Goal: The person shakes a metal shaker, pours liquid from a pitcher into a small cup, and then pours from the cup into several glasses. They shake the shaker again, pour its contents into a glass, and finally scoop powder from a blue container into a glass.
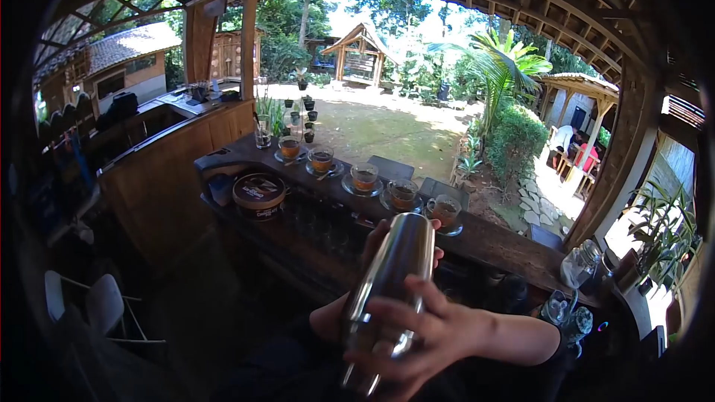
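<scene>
We clench the steel cocktail shaker [391, 279] in both hands, right hand [424, 335] low, left hand [372, 242] behind; smooth metal looks slippery, so grip firmly around the body.

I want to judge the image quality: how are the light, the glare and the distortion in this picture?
Head view: strong fisheye bend with dark corners; the sunlit garden behind is overexposed, while the bar counter lies in shade. The metal shaker shows bright streaks of glare. The right hand and left hand gripping it look soft and dim, and the five glasses stay fairly sharp.
</scene>
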A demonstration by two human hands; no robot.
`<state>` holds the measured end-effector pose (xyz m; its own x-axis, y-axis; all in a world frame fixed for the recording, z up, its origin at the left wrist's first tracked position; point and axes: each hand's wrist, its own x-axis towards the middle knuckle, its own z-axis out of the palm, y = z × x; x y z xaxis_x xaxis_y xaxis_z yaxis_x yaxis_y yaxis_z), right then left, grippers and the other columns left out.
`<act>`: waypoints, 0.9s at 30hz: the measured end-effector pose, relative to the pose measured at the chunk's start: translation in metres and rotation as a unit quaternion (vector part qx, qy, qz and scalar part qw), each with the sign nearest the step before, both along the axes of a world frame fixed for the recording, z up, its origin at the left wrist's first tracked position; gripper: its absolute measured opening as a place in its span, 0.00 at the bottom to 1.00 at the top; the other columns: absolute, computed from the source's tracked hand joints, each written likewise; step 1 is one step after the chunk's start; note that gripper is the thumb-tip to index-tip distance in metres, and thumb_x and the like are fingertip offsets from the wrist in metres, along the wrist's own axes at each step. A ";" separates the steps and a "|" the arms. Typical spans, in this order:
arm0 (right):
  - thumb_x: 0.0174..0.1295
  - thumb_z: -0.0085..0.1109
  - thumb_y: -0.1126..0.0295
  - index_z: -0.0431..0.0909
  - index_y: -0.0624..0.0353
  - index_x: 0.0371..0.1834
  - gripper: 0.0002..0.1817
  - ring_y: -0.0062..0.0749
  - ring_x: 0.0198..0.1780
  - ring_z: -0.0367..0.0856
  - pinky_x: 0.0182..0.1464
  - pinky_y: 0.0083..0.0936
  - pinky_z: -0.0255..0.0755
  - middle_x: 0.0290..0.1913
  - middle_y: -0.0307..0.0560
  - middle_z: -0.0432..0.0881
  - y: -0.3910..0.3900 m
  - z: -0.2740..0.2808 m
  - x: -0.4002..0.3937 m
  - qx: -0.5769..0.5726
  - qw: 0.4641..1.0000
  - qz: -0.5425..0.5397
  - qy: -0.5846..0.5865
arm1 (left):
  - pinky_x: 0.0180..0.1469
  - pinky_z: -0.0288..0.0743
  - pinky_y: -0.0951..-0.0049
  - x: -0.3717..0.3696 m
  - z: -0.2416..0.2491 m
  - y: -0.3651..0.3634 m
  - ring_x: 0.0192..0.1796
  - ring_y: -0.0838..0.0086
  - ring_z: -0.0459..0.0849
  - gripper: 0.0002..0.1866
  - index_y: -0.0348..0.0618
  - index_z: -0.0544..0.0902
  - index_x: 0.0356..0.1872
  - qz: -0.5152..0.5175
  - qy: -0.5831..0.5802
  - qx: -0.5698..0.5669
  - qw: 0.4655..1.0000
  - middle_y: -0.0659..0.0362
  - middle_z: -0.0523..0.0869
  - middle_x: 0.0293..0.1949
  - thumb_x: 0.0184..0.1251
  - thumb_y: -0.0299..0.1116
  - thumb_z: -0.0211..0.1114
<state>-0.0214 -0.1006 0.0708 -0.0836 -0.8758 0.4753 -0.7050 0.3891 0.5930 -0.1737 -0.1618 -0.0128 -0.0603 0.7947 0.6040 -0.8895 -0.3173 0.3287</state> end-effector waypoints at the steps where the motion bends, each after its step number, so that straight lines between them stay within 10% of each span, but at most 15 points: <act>1: 0.49 0.60 0.56 0.66 0.20 0.53 0.26 0.49 0.59 0.70 0.61 0.62 0.56 0.57 0.32 0.70 -0.009 0.000 -0.005 -0.008 1.000 0.016 0.019 | 0.51 0.78 0.56 0.000 0.006 -0.013 0.54 0.57 0.78 0.43 0.40 0.56 0.66 0.015 -0.012 0.034 0.999 0.43 0.78 0.47 0.60 0.63 0.52; 4: 0.47 0.63 0.59 0.73 0.25 0.45 0.20 0.51 0.57 0.71 0.62 0.61 0.55 0.57 0.38 0.70 -0.002 0.004 -0.050 -0.094 0.989 0.083 -0.083 | 0.50 0.78 0.60 -0.004 0.018 -0.040 0.52 0.64 0.79 0.34 0.40 0.65 0.61 0.083 -0.101 -0.068 0.989 0.50 0.79 0.47 0.65 0.58 0.50; 6: 0.41 0.74 0.68 0.65 0.41 0.52 0.34 0.53 0.58 0.70 0.55 0.54 0.66 0.58 0.48 0.68 0.018 0.001 -0.097 -0.129 0.987 0.031 -0.096 | 0.49 0.79 0.62 -0.048 -0.059 0.023 0.50 0.69 0.80 0.24 0.41 0.71 0.55 -0.123 -0.212 0.131 0.961 0.55 0.79 0.47 0.68 0.50 0.51; 7: 0.41 0.74 0.70 0.66 0.49 0.52 0.33 0.54 0.60 0.68 0.55 0.52 0.67 0.57 0.51 0.69 0.024 -0.012 -0.118 -0.225 0.958 0.010 -0.178 | 0.48 0.80 0.66 -0.039 -0.033 -0.013 0.50 0.70 0.80 0.18 0.42 0.73 0.51 0.256 -0.133 -0.095 0.953 0.57 0.79 0.48 0.68 0.43 0.53; 10: 0.39 0.75 0.68 0.68 0.44 0.51 0.33 0.56 0.60 0.68 0.55 0.52 0.68 0.59 0.52 0.68 0.013 -0.013 -0.138 -0.261 0.934 -0.005 -0.244 | 0.52 0.77 0.71 -0.052 -0.034 -0.030 0.51 0.69 0.79 0.20 0.42 0.72 0.53 0.328 -0.118 -0.131 0.928 0.58 0.79 0.48 0.66 0.44 0.55; 12: 0.44 0.70 0.63 0.71 0.30 0.50 0.28 0.63 0.61 0.65 0.60 0.61 0.58 0.61 0.41 0.68 -0.018 -0.006 -0.127 -0.091 0.989 0.093 -0.072 | 0.53 0.77 0.68 -0.048 -0.008 -0.064 0.50 0.67 0.79 0.29 0.41 0.69 0.57 -0.051 -0.242 -0.021 0.969 0.55 0.77 0.50 0.63 0.53 0.56; 13: 0.48 0.66 0.61 0.71 0.27 0.50 0.24 0.60 0.60 0.67 0.62 0.64 0.52 0.61 0.34 0.67 -0.033 -0.009 -0.116 -0.062 0.986 0.144 -0.061 | 0.52 0.77 0.63 -0.058 -0.002 -0.078 0.49 0.63 0.79 0.38 0.40 0.64 0.61 0.134 -0.163 -0.135 0.968 0.51 0.74 0.53 0.61 0.61 0.54; 14: 0.52 0.62 0.58 0.68 0.23 0.53 0.24 0.57 0.60 0.68 0.62 0.63 0.52 0.62 0.30 0.67 -0.043 -0.006 -0.095 0.025 0.992 0.113 -0.057 | 0.51 0.77 0.60 -0.077 -0.012 -0.077 0.48 0.61 0.79 0.40 0.39 0.63 0.63 0.075 -0.028 0.019 0.997 0.47 0.74 0.52 0.61 0.64 0.50; 17: 0.50 0.61 0.60 0.68 0.23 0.49 0.23 0.56 0.61 0.67 0.59 0.63 0.58 0.61 0.31 0.67 -0.043 -0.014 -0.123 -0.037 0.982 0.187 0.012 | 0.49 0.78 0.63 -0.078 -0.003 -0.089 0.50 0.62 0.79 0.44 0.40 0.60 0.65 0.162 -0.035 -0.004 0.986 0.45 0.79 0.46 0.59 0.67 0.49; 20: 0.37 0.70 0.69 0.67 0.30 0.54 0.37 0.57 0.60 0.66 0.55 0.52 0.67 0.62 0.44 0.66 -0.011 -0.013 -0.180 -0.149 0.967 0.124 -0.164 | 0.46 0.79 0.66 -0.115 -0.068 -0.049 0.47 0.67 0.81 0.21 0.39 0.70 0.54 0.355 -0.134 -0.053 0.924 0.53 0.80 0.45 0.69 0.44 0.51; 22: 0.39 0.71 0.66 0.67 0.41 0.56 0.36 0.58 0.60 0.65 0.56 0.49 0.67 0.62 0.51 0.66 -0.013 -0.025 -0.200 -0.337 0.895 0.077 -0.281 | 0.44 0.80 0.72 -0.107 -0.040 -0.057 0.45 0.72 0.81 0.13 0.46 0.74 0.49 0.354 -0.122 -0.142 0.916 0.58 0.80 0.46 0.67 0.39 0.56; 27: 0.45 0.68 0.67 0.70 0.34 0.53 0.29 0.56 0.61 0.67 0.55 0.58 0.63 0.62 0.36 0.67 -0.061 -0.010 -0.130 -0.058 0.991 0.116 -0.026 | 0.50 0.78 0.54 -0.098 -0.002 -0.104 0.53 0.50 0.77 0.42 0.43 0.58 0.66 0.051 -0.116 -0.084 0.988 0.43 0.75 0.49 0.59 0.63 0.54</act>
